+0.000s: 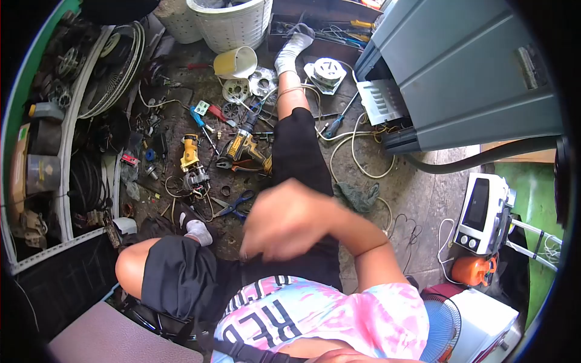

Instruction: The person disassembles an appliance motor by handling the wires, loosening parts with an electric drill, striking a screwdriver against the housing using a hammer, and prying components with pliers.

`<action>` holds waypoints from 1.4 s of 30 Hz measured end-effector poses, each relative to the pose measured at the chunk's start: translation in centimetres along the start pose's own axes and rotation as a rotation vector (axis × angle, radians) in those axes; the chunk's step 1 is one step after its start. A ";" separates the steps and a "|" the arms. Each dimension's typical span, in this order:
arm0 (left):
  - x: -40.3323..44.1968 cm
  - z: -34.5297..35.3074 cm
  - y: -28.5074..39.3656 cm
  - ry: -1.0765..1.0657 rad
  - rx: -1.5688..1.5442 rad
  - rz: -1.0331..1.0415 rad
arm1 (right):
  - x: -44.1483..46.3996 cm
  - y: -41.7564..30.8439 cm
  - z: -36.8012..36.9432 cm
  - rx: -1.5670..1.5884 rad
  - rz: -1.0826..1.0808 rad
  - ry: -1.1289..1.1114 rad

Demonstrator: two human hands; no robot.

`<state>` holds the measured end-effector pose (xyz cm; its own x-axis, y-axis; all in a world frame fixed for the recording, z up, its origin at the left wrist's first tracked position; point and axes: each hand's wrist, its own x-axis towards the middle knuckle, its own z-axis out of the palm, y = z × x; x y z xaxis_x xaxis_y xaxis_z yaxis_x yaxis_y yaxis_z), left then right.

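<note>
right hand [284, 221]: raised above the black-clothed lap, motion-blurred. fingers look curled inward; can't tell if they pinch anything. left hand out of view.

nearest item: blue-handled scissors [233, 207], on the floor just beside the right hand in this view, blades pointing left. can't tell the height gap.

past that, cordless drill [243, 147], yellow/black, lying by the outstretched leg [296, 145]. pliers [243, 164] with orange on the handles right beside it. yellow power tool [190, 155] lies left of the drill, metal parts and wires bunched at its lower end.

in the way: outstretched leg splits the work area, sock foot up near the tool tray [327, 37]. bent knee [134, 269] takes the lower left. pale cable [357, 158] loops over the floor right of the leg, dark green cloth [358, 196] near its lower part.

upper floor: yellow container [235, 63] on its side, white basket [233, 27] behind. white round part [327, 71] right of the foot. blue screwdriver [334, 127] below that.

right side: big gray panel [460, 72] fills the top corner; white appliance [480, 212] below, orange canister [469, 270] under it. left side: wire fan grille [130, 72] against the rack [91, 85].
</note>
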<state>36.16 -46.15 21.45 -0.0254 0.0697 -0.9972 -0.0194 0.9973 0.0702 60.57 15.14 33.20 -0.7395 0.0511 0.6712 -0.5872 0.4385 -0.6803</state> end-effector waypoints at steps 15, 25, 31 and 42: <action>-13.5 -20.4 32.2 1.071 0.568 0.496 | -19.6 28.1 -28.0 -1.223 0.985 0.672; 2.1 -14.5 48.1 0.511 0.796 0.634 | -27.9 29.7 -15.0 -0.803 2.069 0.452; 16.0 -15.5 41.2 0.640 0.684 0.652 | -30.1 26.9 -8.5 -0.861 1.783 0.877; 23.3 -8.0 41.5 0.898 0.074 0.808 | -13.1 6.6 -4.2 0.432 1.021 1.093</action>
<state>26.75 -3.30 1.36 -0.6893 0.6629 -0.2924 0.3790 0.6739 0.6343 67.75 21.16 21.15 -0.3923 0.8453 -0.3628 -0.1912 -0.4607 -0.8667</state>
